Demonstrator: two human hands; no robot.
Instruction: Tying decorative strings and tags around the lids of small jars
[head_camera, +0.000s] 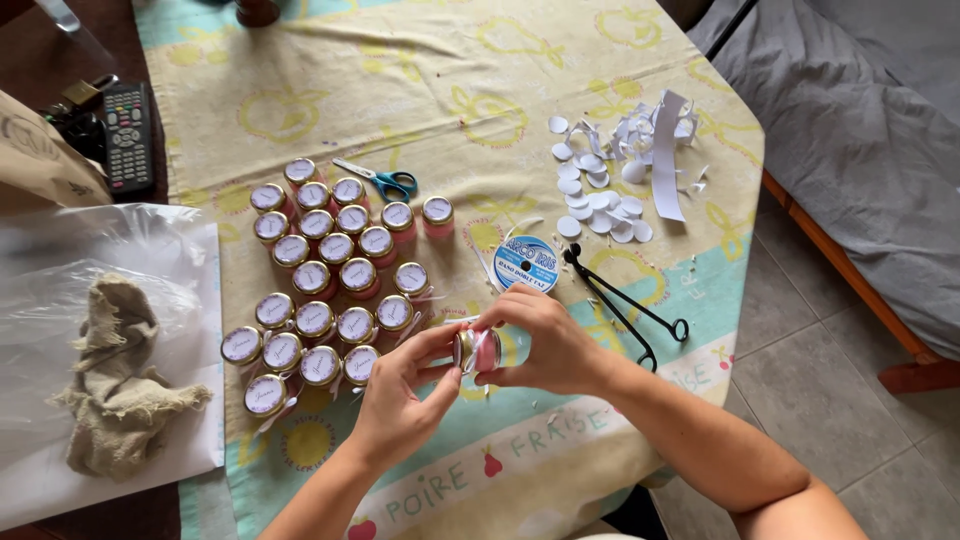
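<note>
Fruit-patterned cloth in yellow and pale green covers the table (420, 70), which stands on a tiled floor beside grey bedding. Near its front edge the person holds a small pink jar (478, 350) with a gold lid, tipped on its side between both hands. The left hand (395, 400) curls up from below, thumb and fingertips pinched at the lid end. The right hand (545, 340) arches over from the other side, fingers closed around the base, wrist bent inward. The jar looks light, rigid and probably glass, so smooth and breakable; it is best gripped around the body, not by the lid. Left of it stands a cluster of matching labelled jars (330, 290). A tape roll (527, 262), black tongs (625, 305), blue-handled scissors (385, 182) and white paper discs (600, 195) lie beyond.
</note>
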